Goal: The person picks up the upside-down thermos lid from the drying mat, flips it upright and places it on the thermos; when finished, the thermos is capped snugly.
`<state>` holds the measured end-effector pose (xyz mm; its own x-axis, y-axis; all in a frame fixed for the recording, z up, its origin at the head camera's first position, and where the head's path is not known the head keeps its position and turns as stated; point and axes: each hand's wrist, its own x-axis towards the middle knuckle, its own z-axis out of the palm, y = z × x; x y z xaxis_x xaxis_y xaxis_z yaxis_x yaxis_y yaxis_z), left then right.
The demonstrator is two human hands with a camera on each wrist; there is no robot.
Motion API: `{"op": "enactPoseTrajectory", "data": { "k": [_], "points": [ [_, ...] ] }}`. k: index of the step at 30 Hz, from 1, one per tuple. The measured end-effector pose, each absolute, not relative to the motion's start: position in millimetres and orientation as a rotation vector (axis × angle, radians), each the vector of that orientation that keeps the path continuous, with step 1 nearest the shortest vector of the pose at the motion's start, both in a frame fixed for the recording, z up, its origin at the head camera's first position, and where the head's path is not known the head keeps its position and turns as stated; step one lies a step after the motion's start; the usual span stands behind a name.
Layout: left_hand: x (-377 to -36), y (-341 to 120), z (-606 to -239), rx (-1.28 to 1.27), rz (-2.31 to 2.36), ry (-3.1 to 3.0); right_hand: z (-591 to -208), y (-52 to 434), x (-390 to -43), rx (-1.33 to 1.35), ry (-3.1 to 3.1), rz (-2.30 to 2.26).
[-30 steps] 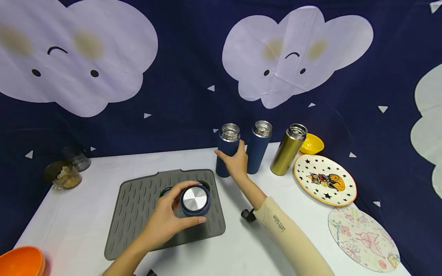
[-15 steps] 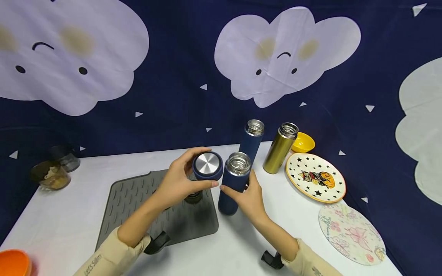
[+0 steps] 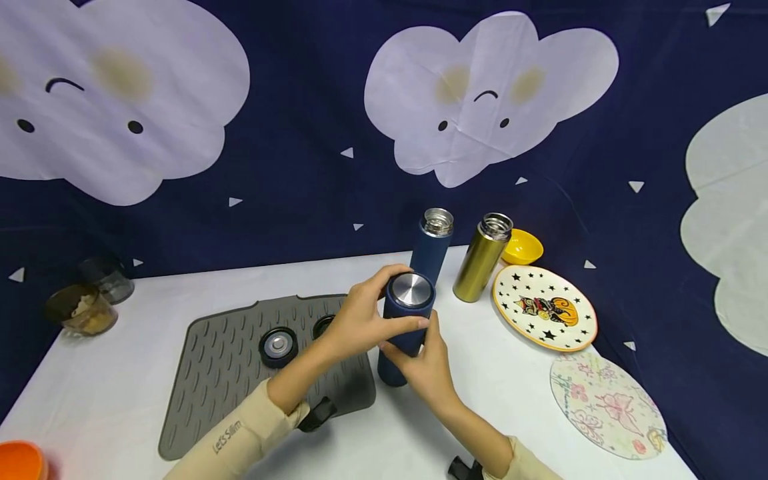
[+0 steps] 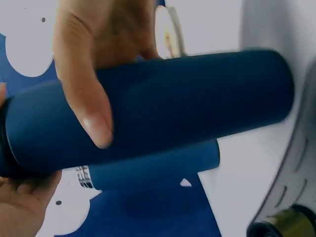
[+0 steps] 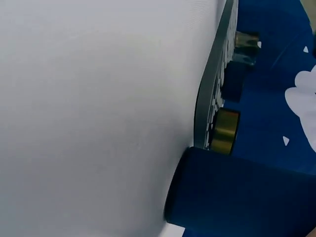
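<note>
My right hand [image 3: 423, 367] grips a dark blue insulated bottle [image 3: 392, 373] by its body, its thumb lying across the side in the left wrist view. My left hand [image 3: 366, 313] holds a blue screw lid [image 3: 411, 291] with a brushed silver top over the bottle's mouth; the mouth is hidden beneath it. A second blue bottle [image 3: 431, 250] stands lidless just behind. To its right is a lidless gold bottle [image 3: 483, 257]. On the grey drying mat [image 3: 222, 373] lies an upturned lid [image 3: 279, 345]; another lid [image 3: 323, 325] is partly covered by the left hand.
At the right are a yellow bowl [image 3: 523, 248], an owl-patterned plate [image 3: 543, 310] and a round floral mat [image 3: 609, 407]. Two see-through cups, a brownish cup [image 3: 90, 313] and a clear cup [image 3: 114, 287], stand back left. An orange bowl [image 3: 21, 461] sits front left.
The right hand has brought the blue bottle forward from the back row. The left hand has carried the lid from above the mat rightward onto the bottle's top.
</note>
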<state>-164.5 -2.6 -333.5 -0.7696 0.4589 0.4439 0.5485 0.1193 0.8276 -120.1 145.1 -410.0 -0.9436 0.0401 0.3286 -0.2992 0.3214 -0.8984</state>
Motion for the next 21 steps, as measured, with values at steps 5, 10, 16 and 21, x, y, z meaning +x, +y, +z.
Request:
{"op": "enactPoseTrajectory", "data": {
  "k": [5, 10, 16, 21],
  "points": [
    [-174, -15, -333, -1.217, -1.833, -2.346, -408, 145, -120, 0.286, -2.284, 1.657],
    [-177, -25, -323, -1.28, -1.833, -2.35, -406, 145, -122, 0.261, -2.298, 1.66],
    [-161, -4, -331, -0.887, -1.576, -2.327, -405, 144, -121, 0.285, -2.292, 1.651],
    [-170, -15, -338, -1.157, -2.065, -2.201, -408, 144, -118, 0.303, -2.302, 1.655]
  ]
}}
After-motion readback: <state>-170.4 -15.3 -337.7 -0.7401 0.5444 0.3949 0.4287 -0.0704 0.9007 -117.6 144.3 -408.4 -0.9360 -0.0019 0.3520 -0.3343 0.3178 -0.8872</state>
